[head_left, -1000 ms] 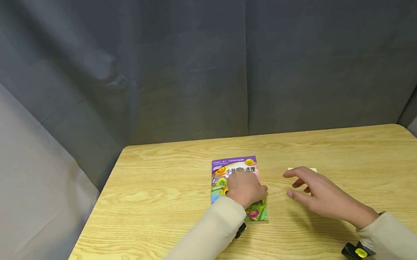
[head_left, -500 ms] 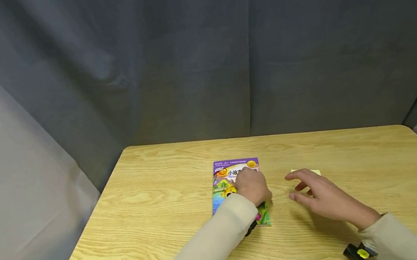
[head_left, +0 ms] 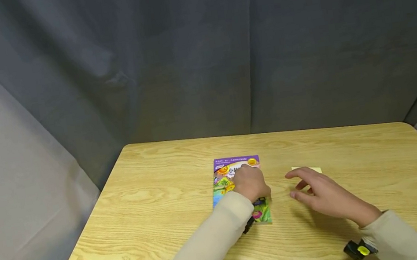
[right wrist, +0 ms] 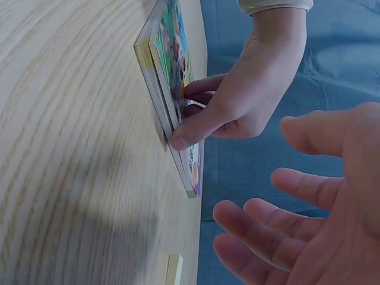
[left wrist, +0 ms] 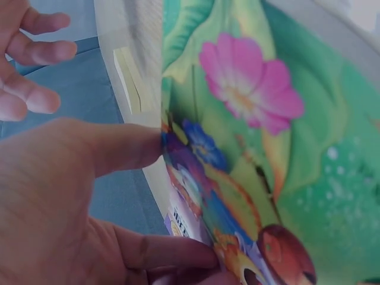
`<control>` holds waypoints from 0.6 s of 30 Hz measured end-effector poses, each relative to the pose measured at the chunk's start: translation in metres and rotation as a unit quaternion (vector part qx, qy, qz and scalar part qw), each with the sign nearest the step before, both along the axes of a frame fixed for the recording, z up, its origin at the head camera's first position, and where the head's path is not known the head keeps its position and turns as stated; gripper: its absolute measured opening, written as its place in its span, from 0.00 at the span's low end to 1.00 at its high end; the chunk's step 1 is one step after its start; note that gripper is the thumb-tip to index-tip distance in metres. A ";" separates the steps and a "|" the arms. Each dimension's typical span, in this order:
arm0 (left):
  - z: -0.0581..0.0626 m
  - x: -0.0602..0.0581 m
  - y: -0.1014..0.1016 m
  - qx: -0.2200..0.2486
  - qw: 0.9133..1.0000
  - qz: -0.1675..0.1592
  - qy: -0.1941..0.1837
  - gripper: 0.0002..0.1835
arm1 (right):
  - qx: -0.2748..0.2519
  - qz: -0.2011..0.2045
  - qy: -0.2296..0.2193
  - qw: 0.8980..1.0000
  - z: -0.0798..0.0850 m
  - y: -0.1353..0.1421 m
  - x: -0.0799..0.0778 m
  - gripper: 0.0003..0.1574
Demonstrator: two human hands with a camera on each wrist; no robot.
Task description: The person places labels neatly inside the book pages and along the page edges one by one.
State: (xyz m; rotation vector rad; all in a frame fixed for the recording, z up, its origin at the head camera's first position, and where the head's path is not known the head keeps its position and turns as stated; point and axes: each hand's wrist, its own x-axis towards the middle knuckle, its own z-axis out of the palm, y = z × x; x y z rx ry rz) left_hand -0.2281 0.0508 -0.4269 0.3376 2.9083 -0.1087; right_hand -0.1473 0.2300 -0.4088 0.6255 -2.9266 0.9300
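The book (head_left: 222, 186) reads "小故" near its top, smaller print on its purple band (head_left: 233, 159) being illegible.

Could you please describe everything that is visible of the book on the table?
The book looks like a paperback, lying cover up on the wooden table. Its cover has a purple band along the far end, a partly hidden Chinese title, and colourful art with a pink flower. The pale page edges show two layers. The left hand touches the cover with its fingers and the side with its thumb.

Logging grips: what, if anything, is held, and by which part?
The left hand holds the book by its right edge, thumb against the pages. The right hand holds nothing.
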 end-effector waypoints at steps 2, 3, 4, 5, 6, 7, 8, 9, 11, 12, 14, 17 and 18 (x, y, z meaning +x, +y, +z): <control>0.000 0.000 -0.001 0.008 1.000 0.003 -0.005 0.22 | 0.001 -0.001 0.000 1.000 0.001 0.001 0.001 0.24; 0.000 0.000 -0.002 0.010 1.000 0.002 -0.006 0.21 | 0.001 -0.002 0.000 1.000 0.001 0.001 0.001 0.24; 0.000 0.000 -0.003 0.011 1.000 0.000 -0.007 0.20 | 0.002 -0.002 -0.001 1.000 0.001 0.001 0.001 0.24; 0.000 -0.001 -0.004 0.014 1.000 -0.001 -0.009 0.20 | 0.003 -0.002 -0.001 1.000 0.001 0.002 0.001 0.24; 0.000 -0.001 -0.005 0.018 1.000 -0.002 -0.011 0.21 | 0.004 -0.002 -0.003 1.000 0.002 0.002 0.002 0.24; 0.001 -0.002 -0.006 0.018 1.000 -0.006 -0.012 0.21 | 0.004 -0.003 -0.004 1.000 0.002 0.002 0.002 0.24; 0.001 -0.002 -0.007 0.022 1.000 -0.009 -0.013 0.21 | 0.005 -0.003 -0.005 1.000 0.002 0.002 0.002 0.24; 0.002 -0.002 -0.008 0.027 0.999 -0.012 -0.017 0.21 | 0.006 -0.003 -0.006 1.000 0.002 0.003 0.002 0.24; 0.004 -0.003 -0.011 0.039 0.999 -0.017 -0.025 0.21 | 0.006 -0.003 -0.010 1.000 0.002 0.003 0.003 0.25; 0.004 -0.004 -0.012 0.046 0.998 -0.020 -0.029 0.21 | 0.005 -0.003 -0.011 1.000 0.002 0.004 0.003 0.25; 0.005 -0.004 -0.015 0.064 0.997 -0.020 -0.038 0.20 | 0.004 -0.005 -0.014 1.000 0.003 0.004 0.003 0.25; 0.005 -0.005 -0.019 0.090 0.995 -0.021 -0.047 0.18 | 0.002 -0.007 -0.016 1.000 0.004 0.005 0.003 0.25; 0.005 -0.006 -0.020 0.097 0.994 -0.021 -0.049 0.18 | 0.003 -0.007 -0.016 1.000 0.004 0.005 0.003 0.25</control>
